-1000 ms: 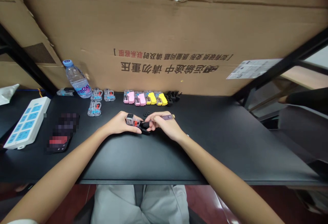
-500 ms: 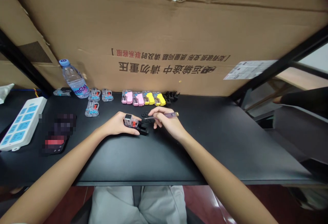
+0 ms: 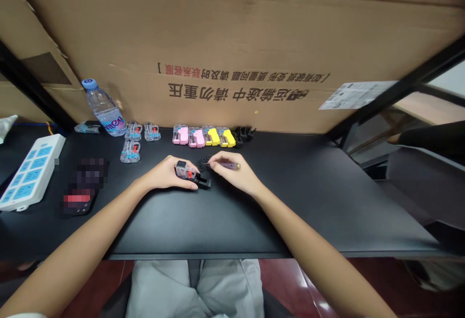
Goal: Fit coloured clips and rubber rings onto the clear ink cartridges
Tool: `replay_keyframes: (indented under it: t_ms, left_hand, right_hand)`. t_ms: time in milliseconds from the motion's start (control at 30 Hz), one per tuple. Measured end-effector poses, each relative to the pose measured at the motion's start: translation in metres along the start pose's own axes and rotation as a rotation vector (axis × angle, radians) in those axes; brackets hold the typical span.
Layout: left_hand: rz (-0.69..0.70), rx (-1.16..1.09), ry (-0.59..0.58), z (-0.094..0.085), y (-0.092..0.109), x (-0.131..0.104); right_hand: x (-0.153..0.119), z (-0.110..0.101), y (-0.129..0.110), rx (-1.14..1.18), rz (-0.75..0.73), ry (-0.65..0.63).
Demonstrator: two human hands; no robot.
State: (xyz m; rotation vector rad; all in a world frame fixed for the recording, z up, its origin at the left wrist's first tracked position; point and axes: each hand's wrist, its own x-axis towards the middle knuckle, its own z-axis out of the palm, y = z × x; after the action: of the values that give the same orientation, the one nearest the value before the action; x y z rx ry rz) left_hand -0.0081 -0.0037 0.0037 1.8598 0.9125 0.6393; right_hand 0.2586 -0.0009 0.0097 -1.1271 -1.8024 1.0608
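Note:
My left hand is wrapped round a small clear plastic device with a black cap and a red part inside; a black forked piece sticks out of its right end. Between thumb and fingers of my right hand is a slim screwdriver-like tool, its handle pointing right. The tool's tip is among small black rings lying on the table between my hands; the exact contact is too small to tell.
Pink parts, yellow parts and black parts line the cardboard. Clear units and a water bottle stand left. Nearer are a phone and a power strip.
My right hand has shifted slightly left, and the tool has turned a little in its fingers. My left hand holds the device in much the same way. The view has tilted slightly.

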Motion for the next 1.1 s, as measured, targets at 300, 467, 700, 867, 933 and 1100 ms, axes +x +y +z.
replay_keyframes:
  t_ms: [300,467,700,867,933,1100]
  left_hand:
    - [0.235,0.179,0.490,-0.004,0.000,0.001]
    - [0.319,0.286,0.444,-0.002,-0.008,0.005]
    - [0.276,0.332,0.377,0.004,-0.015,0.008]
    - [0.328,0.379,0.398,0.006,-0.017,0.010]
    - [0.361,0.401,0.420,0.006,-0.019,0.011]
    - [0.387,0.427,0.414,0.007,-0.022,0.012]
  right_hand:
    - [-0.001,-0.001,0.000,0.020,-0.028,0.146]
    - [-0.004,-0.001,-0.002,0.098,-0.038,0.078]
    - [-0.006,0.009,-0.015,0.153,-0.053,0.019]
    - [-0.006,0.011,-0.013,0.112,-0.065,0.046]
    - [-0.006,0.009,-0.012,0.083,-0.102,0.072]
    - [-0.006,0.008,-0.010,0.038,-0.164,0.083]
